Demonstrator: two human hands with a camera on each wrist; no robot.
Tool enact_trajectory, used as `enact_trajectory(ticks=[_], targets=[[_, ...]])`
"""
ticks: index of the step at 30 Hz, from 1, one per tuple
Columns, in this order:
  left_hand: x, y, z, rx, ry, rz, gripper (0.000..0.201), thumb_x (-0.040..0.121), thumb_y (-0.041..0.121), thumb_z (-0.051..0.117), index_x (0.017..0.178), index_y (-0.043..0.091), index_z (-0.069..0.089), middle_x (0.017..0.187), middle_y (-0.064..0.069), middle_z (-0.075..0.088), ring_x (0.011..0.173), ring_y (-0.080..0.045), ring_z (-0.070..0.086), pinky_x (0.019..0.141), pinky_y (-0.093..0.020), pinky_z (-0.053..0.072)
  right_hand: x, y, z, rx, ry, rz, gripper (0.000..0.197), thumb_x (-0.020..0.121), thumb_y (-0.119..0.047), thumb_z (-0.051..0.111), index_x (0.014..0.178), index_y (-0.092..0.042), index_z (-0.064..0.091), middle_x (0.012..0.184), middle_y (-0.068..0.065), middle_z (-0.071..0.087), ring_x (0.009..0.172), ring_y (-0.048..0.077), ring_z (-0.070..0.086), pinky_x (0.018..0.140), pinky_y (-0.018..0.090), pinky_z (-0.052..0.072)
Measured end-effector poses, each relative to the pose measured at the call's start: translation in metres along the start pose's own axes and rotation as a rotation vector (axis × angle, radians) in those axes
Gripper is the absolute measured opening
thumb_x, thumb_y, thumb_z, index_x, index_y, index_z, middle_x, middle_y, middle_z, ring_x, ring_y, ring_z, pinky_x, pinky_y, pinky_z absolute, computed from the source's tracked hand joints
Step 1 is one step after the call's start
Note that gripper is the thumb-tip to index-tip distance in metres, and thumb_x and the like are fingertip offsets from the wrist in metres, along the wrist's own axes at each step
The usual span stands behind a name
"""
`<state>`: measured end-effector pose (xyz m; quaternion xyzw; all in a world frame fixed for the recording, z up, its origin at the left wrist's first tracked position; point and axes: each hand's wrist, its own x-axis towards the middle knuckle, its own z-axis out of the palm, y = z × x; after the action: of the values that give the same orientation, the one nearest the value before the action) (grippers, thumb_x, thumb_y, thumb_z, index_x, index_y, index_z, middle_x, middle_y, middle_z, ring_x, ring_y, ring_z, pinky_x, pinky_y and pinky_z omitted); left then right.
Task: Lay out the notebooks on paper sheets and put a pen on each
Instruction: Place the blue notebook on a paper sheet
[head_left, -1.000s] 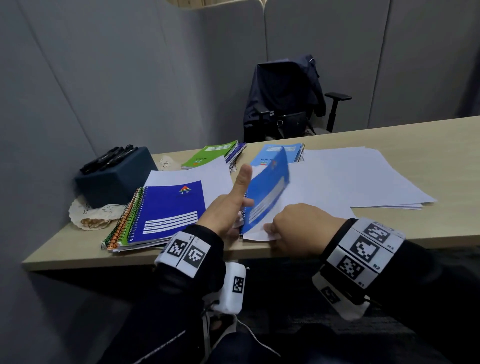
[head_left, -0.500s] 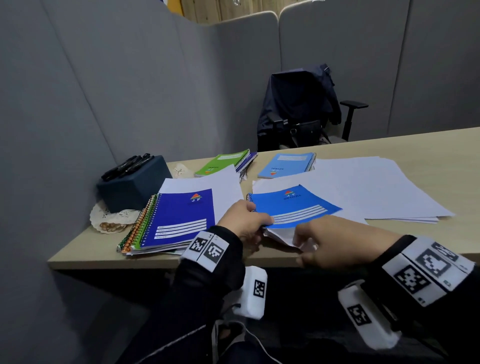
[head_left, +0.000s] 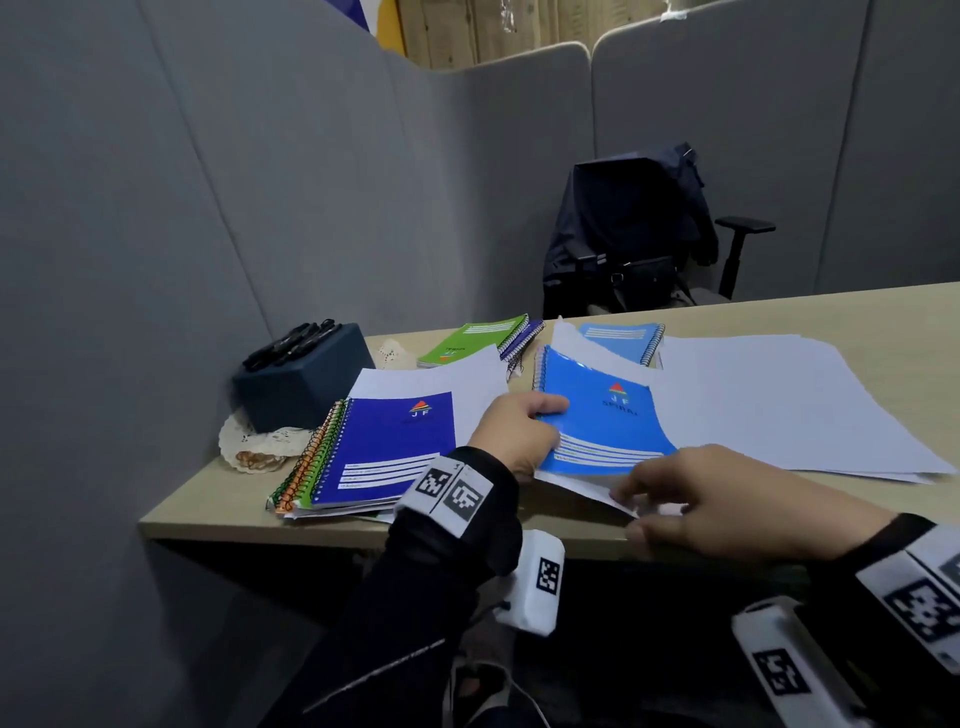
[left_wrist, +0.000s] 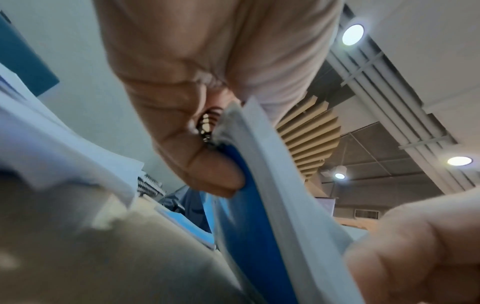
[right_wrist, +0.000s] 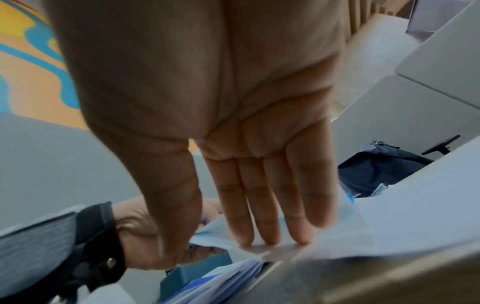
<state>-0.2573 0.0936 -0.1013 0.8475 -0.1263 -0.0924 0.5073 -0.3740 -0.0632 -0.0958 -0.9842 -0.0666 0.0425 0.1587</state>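
Observation:
A bright blue spiral notebook (head_left: 602, 421) lies tilted on a white paper sheet (head_left: 576, 483) near the desk's front edge. My left hand (head_left: 519, 431) grips the notebook at its spiral side, thumb on the cover; in the left wrist view the left hand (left_wrist: 197, 144) holds the notebook (left_wrist: 259, 236) with its front raised. My right hand (head_left: 691, 499) pinches the sheet's near corner, and in the right wrist view its straight fingers (right_wrist: 272, 205) lie on the sheet (right_wrist: 389, 226). Black pens (head_left: 293, 340) rest on a dark box (head_left: 301, 384) at the left.
A dark blue notebook (head_left: 389, 447) tops a stack of spiral notebooks on paper at the left. Green (head_left: 467, 340) and light blue (head_left: 623, 340) notebooks lie farther back. More white sheets (head_left: 779, 400) spread to the right. A chair with a jacket (head_left: 628, 228) stands behind the desk.
The blue notebook stood on edge a second ago, then came down flat on the sheet. Now it sits farther in, and my right hand has shifted onto the sheet's corner.

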Motion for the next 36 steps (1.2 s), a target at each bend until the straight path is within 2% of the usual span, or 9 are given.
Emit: enact_trajectory(ticks=[8,12,16,22,25,27,29,33,36], targets=[[-0.007,-0.024,-0.09,-0.145,0.308,0.112,0.047,0.083,-0.013,0.048,0.112,0.021,0.064,0.115,-0.008,0.063,0.088,-0.021,0.066,0.074,-0.027,0.054,0.038,-0.034,-0.004,0.082,0.083,-0.044,0.038,0.083,-0.048,0.065,0.117,-0.031,0.063,0.114,-0.014,0.065,0.096,0.002,0.062,0.086,0.02,0.047],[-0.011,-0.054,-0.135,-0.133,0.426,0.041,0.045,0.082,-0.013,0.052,0.111,0.019,0.066,0.116,-0.012,0.064,0.091,-0.025,0.065,0.082,-0.031,0.053,0.055,-0.052,-0.001,0.083,0.068,-0.074,0.041,0.082,-0.046,0.066,0.12,-0.029,0.062,0.116,-0.011,0.065,0.097,0.003,0.062,0.085,0.019,0.046],[-0.01,-0.084,-0.155,-0.087,0.397,-0.088,0.045,0.081,-0.013,0.054,0.115,0.014,0.065,0.118,-0.012,0.063,0.095,-0.028,0.064,0.087,-0.033,0.053,0.066,-0.064,0.004,0.068,0.019,-0.075,0.042,0.083,-0.045,0.067,0.121,-0.029,0.061,0.116,-0.011,0.064,0.094,0.004,0.061,0.082,0.019,0.045],[-0.013,-0.091,-0.154,0.462,0.483,-0.116,0.027,0.083,0.003,0.059,0.102,0.02,0.068,0.103,0.004,0.059,0.105,-0.02,0.058,0.093,-0.026,0.045,0.078,-0.072,0.006,0.027,0.001,-0.058,0.042,0.084,-0.046,0.065,0.121,-0.027,0.062,0.114,-0.01,0.065,0.1,0.008,0.06,0.091,0.024,0.047],[-0.019,-0.081,-0.152,0.707,0.438,-0.118,0.019,0.079,0.002,0.061,0.076,0.02,0.065,0.094,-0.004,0.067,0.106,-0.025,0.056,0.09,-0.028,0.046,0.085,-0.074,0.005,0.011,-0.005,-0.055,0.042,0.083,-0.046,0.066,0.12,-0.026,0.063,0.11,-0.01,0.067,0.102,0.009,0.06,0.093,0.027,0.047],[-0.021,-0.074,-0.152,0.772,0.393,-0.131,0.015,0.078,0.007,0.063,0.072,0.019,0.067,0.093,-0.009,0.072,0.099,-0.026,0.061,0.086,-0.03,0.049,0.09,-0.073,0.002,-0.006,-0.004,-0.046,0.041,0.084,-0.044,0.065,0.12,-0.024,0.063,0.111,-0.009,0.067,0.104,0.01,0.059,0.093,0.028,0.047],[-0.023,-0.061,-0.149,0.693,0.363,-0.102,0.007,0.081,0.018,0.067,0.079,0.016,0.073,0.09,-0.005,0.071,0.092,-0.02,0.063,0.079,-0.026,0.048,0.098,-0.067,-0.005,-0.029,0.008,-0.009,0.04,0.084,-0.044,0.064,0.118,-0.023,0.063,0.111,-0.007,0.066,0.101,0.012,0.058,0.088,0.028,0.046],[-0.012,-0.027,-0.133,0.426,0.25,-0.009,0.023,0.082,0.041,0.068,0.084,0.019,0.072,0.078,0.005,0.065,0.074,-0.014,0.059,0.061,-0.021,0.041,0.122,-0.043,-0.035,-0.041,0.128,0.121,0.033,0.081,-0.042,0.069,0.106,-0.021,0.068,0.104,-0.005,0.066,0.099,0.016,0.058,0.086,0.03,0.047],[0.009,-0.012,-0.114,0.481,0.115,-0.079,0.04,0.083,0.05,0.063,0.09,0.012,0.069,0.073,0.0,0.059,0.068,-0.018,0.054,0.056,-0.022,0.039,0.151,-0.014,-0.062,-0.058,0.268,0.245,0.032,0.076,-0.038,0.075,0.095,-0.014,0.071,0.094,0.002,0.067,0.089,0.021,0.06,0.08,0.03,0.05]])
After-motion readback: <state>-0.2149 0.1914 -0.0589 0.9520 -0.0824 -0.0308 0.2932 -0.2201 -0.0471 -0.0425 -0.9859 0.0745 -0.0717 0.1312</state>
